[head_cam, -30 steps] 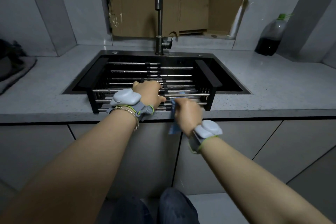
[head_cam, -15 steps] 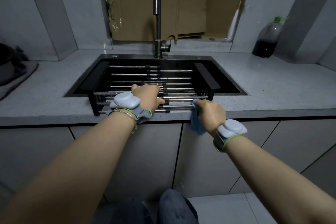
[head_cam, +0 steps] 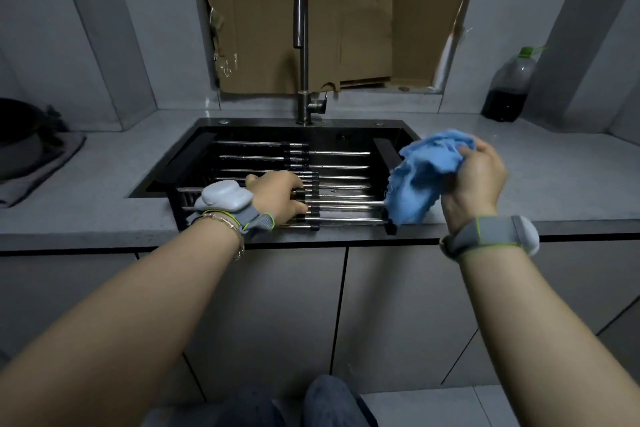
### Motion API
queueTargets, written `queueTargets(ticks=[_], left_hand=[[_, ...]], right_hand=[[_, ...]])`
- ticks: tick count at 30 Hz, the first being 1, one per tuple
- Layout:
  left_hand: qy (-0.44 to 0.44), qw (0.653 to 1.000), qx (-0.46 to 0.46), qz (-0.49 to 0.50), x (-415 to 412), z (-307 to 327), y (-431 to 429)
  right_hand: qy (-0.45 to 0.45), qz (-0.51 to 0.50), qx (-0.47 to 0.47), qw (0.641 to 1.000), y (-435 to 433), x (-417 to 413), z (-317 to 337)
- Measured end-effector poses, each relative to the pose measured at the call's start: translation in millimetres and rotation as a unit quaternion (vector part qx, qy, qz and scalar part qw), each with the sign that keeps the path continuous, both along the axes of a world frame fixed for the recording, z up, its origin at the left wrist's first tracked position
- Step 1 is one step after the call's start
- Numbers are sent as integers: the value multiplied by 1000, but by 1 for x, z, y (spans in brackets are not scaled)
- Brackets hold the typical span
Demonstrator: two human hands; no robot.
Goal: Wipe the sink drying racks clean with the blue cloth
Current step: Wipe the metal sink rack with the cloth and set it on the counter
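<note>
I am holding the cloth [head_cam: 422,173] bunched in my right hand [head_cam: 474,180], fingers curled round it, above the sink's [head_cam: 346,123] 3 o'clock edge and clear of the bars. My left hand [head_cam: 277,196] is gripping the near rack [head_cam: 346,208] at 6 o'clock. The cloth is looking light, soft and floppy, so I am judging its bunched middle the best hold. I am counting one cloth and two racks, the far rack [head_cam: 263,158] at 12.

Cloth [head_cam: 424,173]: light blue. Sink [head_cam: 391,135]: black. Rack rods [head_cam: 343,203]: silver. Countertop [head_cam: 114,184]: speckled grey. Cardboard [head_cam: 277,28]: brown.
</note>
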State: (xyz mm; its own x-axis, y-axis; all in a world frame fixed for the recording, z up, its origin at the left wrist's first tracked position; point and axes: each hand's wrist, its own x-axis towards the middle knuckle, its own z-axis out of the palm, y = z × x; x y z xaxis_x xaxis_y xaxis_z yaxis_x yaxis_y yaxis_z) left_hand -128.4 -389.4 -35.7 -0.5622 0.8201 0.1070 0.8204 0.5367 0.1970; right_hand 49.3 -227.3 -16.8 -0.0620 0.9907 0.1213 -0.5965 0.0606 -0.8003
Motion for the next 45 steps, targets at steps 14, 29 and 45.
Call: queueTargets(ticks=[14,29,45], left_hand=[[20,998,-61,3,4,3,5],[-28,999,9,-23,2,8,-1],[-27,994,88,67,-18,-2,-16]], right_hand=[[-611,-3,324,722,0,-34,-36],[-526,29,495,691,-47,-35,-32],[-355,1,450,819,-72,-54,16]])
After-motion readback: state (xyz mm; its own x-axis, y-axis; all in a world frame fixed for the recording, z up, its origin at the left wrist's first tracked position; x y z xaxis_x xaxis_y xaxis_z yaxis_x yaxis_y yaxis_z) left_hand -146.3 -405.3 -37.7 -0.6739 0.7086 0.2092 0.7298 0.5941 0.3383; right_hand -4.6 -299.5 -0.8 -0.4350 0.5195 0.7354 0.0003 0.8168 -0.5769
